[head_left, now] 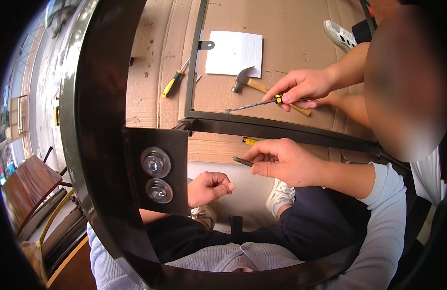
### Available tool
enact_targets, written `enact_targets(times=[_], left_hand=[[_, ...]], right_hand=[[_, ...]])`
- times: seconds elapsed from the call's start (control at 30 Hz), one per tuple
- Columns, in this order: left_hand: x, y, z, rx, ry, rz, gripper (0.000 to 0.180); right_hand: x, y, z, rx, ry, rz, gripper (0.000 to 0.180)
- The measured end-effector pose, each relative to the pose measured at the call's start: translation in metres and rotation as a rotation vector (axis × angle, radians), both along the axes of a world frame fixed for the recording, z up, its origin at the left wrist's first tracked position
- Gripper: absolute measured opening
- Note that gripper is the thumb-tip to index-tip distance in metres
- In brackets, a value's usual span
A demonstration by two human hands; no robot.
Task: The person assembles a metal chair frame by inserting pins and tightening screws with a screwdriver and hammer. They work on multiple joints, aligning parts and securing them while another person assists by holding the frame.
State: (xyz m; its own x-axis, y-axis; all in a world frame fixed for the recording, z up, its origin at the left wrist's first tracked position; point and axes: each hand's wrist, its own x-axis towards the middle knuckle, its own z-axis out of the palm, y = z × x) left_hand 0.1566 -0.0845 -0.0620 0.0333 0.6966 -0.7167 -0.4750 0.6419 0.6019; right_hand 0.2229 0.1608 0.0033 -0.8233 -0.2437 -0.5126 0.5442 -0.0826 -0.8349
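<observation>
Now, two bolts (156, 163) sit in the plate (177, 145); right hand (292, 163) pinches a dark pin (241, 161), not yet placed; left hand (207, 189) curls, contents unclear.

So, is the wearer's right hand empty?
Not empty: the right hand pinches a short dark rod, one end of which sticks out leftward.

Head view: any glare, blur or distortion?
Head view, left: glare on the glossy dark metal frame; head view, rim: fisheye bending, corners black; head view, right: blurred oval over the co-worker's head; head view, centre: the person's right hand and short dark metal rod look reasonably sharp.
</observation>
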Motion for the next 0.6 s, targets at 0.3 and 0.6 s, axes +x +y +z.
enact_targets(times=[0.3, 0.6], left_hand=[[-0.067, -0.038, 0.077, -0.065, 0.612, -0.31, 0.029], [-0.015, -0.047, 0.169, 0.2, 0.624, -0.773, 0.019]], right_hand=[[-0.003, 0.001, 0.007, -0.026, -0.097, 0.09, 0.018], [0.006, -0.009, -0.011, -0.071, -0.099, 0.01, 0.014]])
